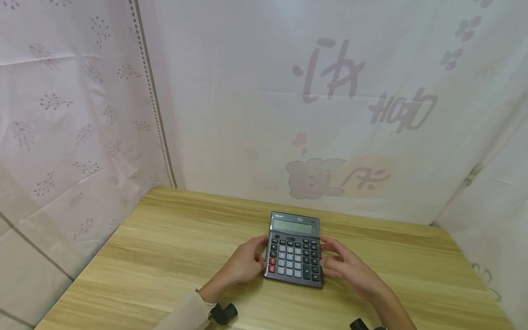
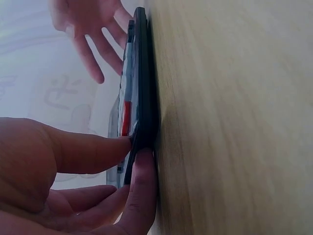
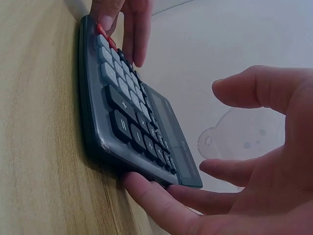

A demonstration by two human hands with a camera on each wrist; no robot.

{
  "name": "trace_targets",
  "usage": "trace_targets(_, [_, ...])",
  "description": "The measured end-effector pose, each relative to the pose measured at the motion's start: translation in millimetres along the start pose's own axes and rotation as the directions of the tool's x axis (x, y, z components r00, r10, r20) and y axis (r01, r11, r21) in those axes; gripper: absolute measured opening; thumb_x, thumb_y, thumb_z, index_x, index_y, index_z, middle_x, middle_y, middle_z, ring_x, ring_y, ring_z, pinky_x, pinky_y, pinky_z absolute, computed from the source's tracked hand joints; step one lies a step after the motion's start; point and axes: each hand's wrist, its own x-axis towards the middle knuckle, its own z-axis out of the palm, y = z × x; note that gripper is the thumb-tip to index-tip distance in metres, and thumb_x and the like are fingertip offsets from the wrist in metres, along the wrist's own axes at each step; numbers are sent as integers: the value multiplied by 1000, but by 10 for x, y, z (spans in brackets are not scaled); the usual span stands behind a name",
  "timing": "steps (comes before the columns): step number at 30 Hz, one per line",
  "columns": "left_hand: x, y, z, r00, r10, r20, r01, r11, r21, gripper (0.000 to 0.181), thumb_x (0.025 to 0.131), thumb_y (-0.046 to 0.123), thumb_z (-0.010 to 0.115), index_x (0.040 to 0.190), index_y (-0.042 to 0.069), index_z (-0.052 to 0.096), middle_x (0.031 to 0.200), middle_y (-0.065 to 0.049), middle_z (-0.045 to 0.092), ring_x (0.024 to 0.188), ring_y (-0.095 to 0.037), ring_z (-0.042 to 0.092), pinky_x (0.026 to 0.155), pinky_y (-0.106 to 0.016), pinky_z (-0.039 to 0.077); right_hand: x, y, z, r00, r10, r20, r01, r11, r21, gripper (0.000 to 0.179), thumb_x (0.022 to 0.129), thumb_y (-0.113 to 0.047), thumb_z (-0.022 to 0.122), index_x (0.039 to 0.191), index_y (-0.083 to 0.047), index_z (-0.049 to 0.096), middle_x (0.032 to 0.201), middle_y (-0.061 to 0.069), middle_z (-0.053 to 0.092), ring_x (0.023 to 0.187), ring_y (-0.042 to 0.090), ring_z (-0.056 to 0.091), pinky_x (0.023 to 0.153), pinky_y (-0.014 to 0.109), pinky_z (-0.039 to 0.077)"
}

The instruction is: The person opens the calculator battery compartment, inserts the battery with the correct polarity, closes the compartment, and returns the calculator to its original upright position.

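A dark grey desktop calculator lies face up on the wooden table, its display toward the far side. Along its left edge, my left hand pinches the casing: in the left wrist view the thumb meets the upper rim and a finger presses the side near the tabletop. My right hand is at the right edge. Its lower fingers touch the side of the casing, while the thumb stands off above the keys. Two red keys show at the lower left.
The wood-grain table runs back to a pale printed curtain with a bear figure. Another patterned curtain borders the left, and a pale one the right. A black wrist-worn device sits by the left sleeve.
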Motion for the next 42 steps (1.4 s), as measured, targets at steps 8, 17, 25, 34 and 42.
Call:
trace_targets(8, [6,30,1,1000,-10,3,10,1000,18,78,86,-19,72,159,-7,51,143,-19,65,90,-20,68,65,-25,52,24,9,15,999,11,-35,-12,999,-33,79,104,-7,66,170,5,25,167,37,30,136,45,57,103,53,59])
trace_targets(17, [15,71,-9,999,-29,24,29,999,16,82,85,-8,79,162,-6,48,110,-14,72,91,-19,65,67,-31,54,14,-7,33,998,-39,-56,35,997,-73,77,103,-4,69,169,5,29,169,36,30,130,40,63,98,50,61])
trace_targets(25, [34,59,-3,1000,-10,20,9,999,51,87,83,-5,88,161,-4,50,107,-10,69,91,-19,64,67,-30,53,28,5,26,998,-50,-44,45,994,-99,76,103,-5,70,169,2,32,169,34,31,130,40,62,98,51,61])
trace_targets(34, [23,89,-4,1000,-14,21,13,998,64,88,83,-5,88,161,-6,48,94,-9,67,86,-18,61,67,-30,51,25,8,19,998,-57,-33,54,994,-95,76,103,-4,70,168,3,31,169,35,30,131,40,62,98,50,61])
trace_targets(42, [15,95,1,1000,-9,22,8,999,39,90,82,-6,89,162,-5,48,99,-10,68,90,-20,63,67,-29,52,12,-4,28,998,-45,-35,42,994,-98,75,104,-4,70,168,2,31,169,34,30,130,40,61,97,50,62])
